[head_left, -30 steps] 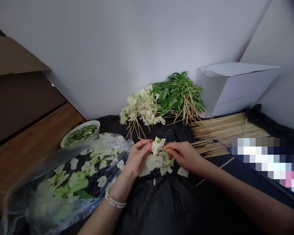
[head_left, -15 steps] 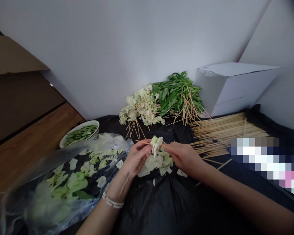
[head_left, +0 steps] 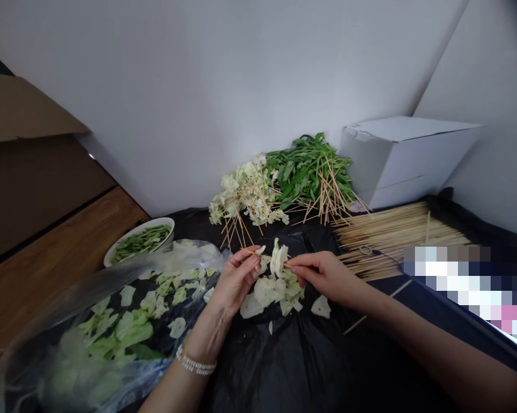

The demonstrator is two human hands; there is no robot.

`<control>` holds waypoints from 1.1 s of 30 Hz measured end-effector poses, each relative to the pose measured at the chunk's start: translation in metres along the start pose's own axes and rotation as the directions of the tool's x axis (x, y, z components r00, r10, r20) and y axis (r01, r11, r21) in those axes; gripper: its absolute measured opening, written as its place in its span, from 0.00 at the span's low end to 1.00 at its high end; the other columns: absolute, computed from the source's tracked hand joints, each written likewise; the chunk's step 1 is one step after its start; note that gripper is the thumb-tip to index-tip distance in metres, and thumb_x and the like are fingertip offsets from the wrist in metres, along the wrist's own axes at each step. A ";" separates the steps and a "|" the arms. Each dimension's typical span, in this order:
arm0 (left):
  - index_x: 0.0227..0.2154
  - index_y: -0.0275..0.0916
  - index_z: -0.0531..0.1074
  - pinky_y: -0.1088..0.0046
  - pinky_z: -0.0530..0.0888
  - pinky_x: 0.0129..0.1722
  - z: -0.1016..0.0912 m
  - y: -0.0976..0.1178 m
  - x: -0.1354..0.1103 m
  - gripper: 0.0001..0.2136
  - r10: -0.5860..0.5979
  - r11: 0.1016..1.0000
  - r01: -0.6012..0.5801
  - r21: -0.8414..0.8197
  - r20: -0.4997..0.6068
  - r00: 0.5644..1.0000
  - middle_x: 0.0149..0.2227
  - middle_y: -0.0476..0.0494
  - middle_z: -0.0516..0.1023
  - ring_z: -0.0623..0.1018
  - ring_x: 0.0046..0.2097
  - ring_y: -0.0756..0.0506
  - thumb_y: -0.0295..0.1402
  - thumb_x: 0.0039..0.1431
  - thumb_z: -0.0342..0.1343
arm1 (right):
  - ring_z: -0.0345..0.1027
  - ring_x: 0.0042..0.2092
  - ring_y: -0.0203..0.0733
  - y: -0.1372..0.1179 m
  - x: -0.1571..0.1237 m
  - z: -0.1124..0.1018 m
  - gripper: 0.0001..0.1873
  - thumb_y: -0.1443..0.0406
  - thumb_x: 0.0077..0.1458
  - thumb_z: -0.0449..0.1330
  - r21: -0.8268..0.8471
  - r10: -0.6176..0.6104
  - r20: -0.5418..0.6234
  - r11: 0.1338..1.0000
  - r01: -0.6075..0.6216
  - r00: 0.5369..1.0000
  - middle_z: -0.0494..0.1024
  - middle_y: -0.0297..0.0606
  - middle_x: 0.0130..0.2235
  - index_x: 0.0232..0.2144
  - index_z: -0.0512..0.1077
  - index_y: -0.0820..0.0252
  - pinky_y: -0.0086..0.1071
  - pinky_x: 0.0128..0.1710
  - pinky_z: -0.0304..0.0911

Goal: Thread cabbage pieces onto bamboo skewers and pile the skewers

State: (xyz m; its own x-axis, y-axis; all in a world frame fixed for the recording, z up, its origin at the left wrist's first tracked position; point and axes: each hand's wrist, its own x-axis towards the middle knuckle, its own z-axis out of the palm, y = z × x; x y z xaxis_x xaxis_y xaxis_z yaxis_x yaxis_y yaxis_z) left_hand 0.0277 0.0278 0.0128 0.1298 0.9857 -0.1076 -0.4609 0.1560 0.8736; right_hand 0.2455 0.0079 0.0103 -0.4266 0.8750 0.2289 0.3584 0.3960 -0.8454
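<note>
Between my hands is a thin wooden skewer with cabbage leaf pieces threaded on it. My left hand is closed in a pinch at the skewer's left end, where a small pale bit of cabbage shows by the fingertips. On the right side, my right hand pinches the skewer close to the threaded leaves. Just below lies a small heap of loose cabbage pieces on black plastic sheeting. One separate cabbage piece rests under my right hand.
A clear plastic bag with cabbage leaves lies at left, near a white bowl of cut green vegetables. Behind are cabbage skewers and leafy green skewers. Many bare skewers and a white box occupy the right.
My hands have moved slightly apart, and the cabbage on the skewer now stands clear of my left fingers. More of the skewer shows. The view has shifted a little.
</note>
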 end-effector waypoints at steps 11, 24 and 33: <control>0.51 0.41 0.73 0.68 0.73 0.45 0.001 -0.003 -0.009 0.29 -0.096 0.995 0.083 0.064 0.247 0.964 0.44 0.42 0.79 0.78 0.42 0.45 0.35 0.43 0.72 | 0.71 0.31 0.36 -0.002 -0.002 0.007 0.13 0.65 0.59 0.55 0.003 -0.023 -0.090 1.000 0.023 0.996 0.80 0.34 0.30 0.39 0.79 0.57 0.30 0.34 0.64; 0.46 0.39 0.75 0.73 0.73 0.41 0.001 -0.001 -0.011 0.25 -0.111 0.993 0.096 0.074 0.224 0.968 0.36 0.47 0.77 0.77 0.37 0.48 0.26 0.42 0.71 | 0.66 0.30 0.36 -0.001 -0.001 0.008 0.13 0.62 0.59 0.55 0.124 0.041 0.034 0.991 -0.045 0.999 0.76 0.34 0.27 0.33 0.79 0.58 0.31 0.33 0.61; 0.43 0.40 0.76 0.76 0.72 0.37 0.002 -0.008 -0.012 0.20 -0.115 0.989 0.083 0.125 0.278 0.954 0.37 0.47 0.78 0.76 0.36 0.50 0.29 0.44 0.71 | 0.67 0.30 0.36 -0.001 -0.001 0.006 0.13 0.63 0.61 0.54 0.111 0.020 0.043 0.994 -0.025 0.999 0.76 0.33 0.26 0.36 0.78 0.58 0.31 0.34 0.61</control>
State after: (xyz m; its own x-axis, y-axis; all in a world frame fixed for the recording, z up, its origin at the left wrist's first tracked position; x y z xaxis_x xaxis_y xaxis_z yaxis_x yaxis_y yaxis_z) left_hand 0.0315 0.0142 0.0077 0.4213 0.9041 -0.0712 -0.3352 0.2282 0.9141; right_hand 0.2405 0.0050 0.0079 -0.4549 0.8700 0.1904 0.2750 0.3406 -0.8991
